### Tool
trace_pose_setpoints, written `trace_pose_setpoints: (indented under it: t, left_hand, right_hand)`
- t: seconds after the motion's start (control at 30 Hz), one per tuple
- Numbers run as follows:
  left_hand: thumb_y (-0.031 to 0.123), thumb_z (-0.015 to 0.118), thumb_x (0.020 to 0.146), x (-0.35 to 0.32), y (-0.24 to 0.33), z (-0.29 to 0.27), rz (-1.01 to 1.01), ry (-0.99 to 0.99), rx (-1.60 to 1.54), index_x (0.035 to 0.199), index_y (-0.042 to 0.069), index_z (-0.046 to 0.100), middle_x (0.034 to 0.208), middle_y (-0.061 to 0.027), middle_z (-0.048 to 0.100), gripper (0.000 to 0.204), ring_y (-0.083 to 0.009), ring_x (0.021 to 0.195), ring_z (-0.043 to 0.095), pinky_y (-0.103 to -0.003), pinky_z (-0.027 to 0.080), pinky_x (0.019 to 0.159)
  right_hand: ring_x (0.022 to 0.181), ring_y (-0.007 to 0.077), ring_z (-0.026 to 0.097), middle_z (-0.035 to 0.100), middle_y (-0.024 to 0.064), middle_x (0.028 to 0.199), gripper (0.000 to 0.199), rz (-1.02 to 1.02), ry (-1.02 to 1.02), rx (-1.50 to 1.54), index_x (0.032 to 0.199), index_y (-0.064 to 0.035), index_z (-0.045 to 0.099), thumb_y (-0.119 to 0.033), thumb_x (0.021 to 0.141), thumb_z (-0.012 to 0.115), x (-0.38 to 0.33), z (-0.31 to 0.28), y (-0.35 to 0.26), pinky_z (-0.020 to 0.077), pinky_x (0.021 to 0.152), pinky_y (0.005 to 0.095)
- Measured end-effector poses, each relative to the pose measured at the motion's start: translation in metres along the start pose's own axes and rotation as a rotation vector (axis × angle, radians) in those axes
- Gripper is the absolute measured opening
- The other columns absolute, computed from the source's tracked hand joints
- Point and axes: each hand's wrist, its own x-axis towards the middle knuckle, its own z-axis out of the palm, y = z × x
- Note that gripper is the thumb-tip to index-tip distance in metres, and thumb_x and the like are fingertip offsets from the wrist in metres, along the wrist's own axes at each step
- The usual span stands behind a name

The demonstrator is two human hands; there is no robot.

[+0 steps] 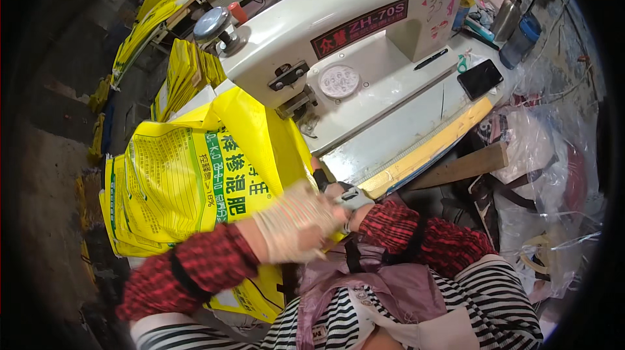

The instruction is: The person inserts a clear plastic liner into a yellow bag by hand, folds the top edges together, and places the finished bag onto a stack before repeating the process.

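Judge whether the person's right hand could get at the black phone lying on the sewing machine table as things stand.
Probably yes. The right hand sits at the table's near edge by the yellow sack, and only bare table surface lies between it and the black phone, though it is a fair stretch.

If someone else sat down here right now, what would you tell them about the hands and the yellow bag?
Left hand: gloved, blurred, lying on the yellow bag near its lower edge.
Right hand: at the bag's edge by the table front; its grip is hidden.
The bag hangs off the sewing machine, its top edge up by the needle head.
Done: bag is at the machine. Left: cannot tell whether the seam is sewn.
More yellow bags are stacked behind.
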Motion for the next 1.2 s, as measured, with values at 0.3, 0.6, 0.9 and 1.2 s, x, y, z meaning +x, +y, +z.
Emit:
trace_pose_setpoints:
  t: [0.3,0.6,0.9,1.2]
  left_hand:
    - [0.036,0.062,0.080,0.008,-0.022,-0.079,-0.099,-0.742,0.489,0.073,0.022,0.068,0.081,0.0021,0.071,0.017,-0.0207,0.076,0.062,-0.038,0.039,0.081]
    - [0.034,0.071,0.070,-0.013,-0.101,-0.074,-0.375,-0.582,0.841,0.076,0.019,0.070,0.076,0.0001,0.067,0.017,-0.0199,0.090,0.062,-0.043,0.036,0.100]
    - [0.039,0.070,0.073,-0.045,-0.106,-0.043,-0.225,-0.305,0.911,0.083,0.017,0.064,0.086,0.0028,0.063,0.025,-0.0204,0.098,0.058,-0.051,0.023,0.117]
    - [0.035,0.068,0.078,-0.003,0.045,-0.025,-0.196,-0.746,-0.038,0.080,0.009,0.073,0.081,-0.0155,0.070,0.027,-0.0328,0.080,0.069,-0.041,0.055,0.069]
  right_hand:
    - [0.089,0.0276,0.070,0.072,0.0123,0.099,0.055,0.234,-0.019,-0.165,0.143,-0.0129,0.047,-0.037,0.094,0.050,0.042,-0.013,-0.018,0.0558,0.075,0.0387]
    - [0.102,0.0317,0.067,0.068,0.0179,0.116,0.066,0.333,0.037,-0.073,0.156,-0.0216,0.018,-0.056,0.100,0.025,0.059,-0.045,-0.030,0.0511,0.089,0.0478]
    - [0.110,0.0416,0.063,0.061,0.0239,0.128,0.072,0.292,-0.026,-0.082,0.158,-0.0295,0.004,-0.036,0.097,0.041,0.031,-0.064,-0.030,0.0476,0.097,0.0501]
    - [0.106,0.0364,0.066,0.067,0.0203,0.117,0.047,0.061,-0.085,-0.243,0.133,-0.0076,0.056,-0.035,0.096,0.046,0.048,-0.039,-0.031,0.0521,0.092,0.0464]
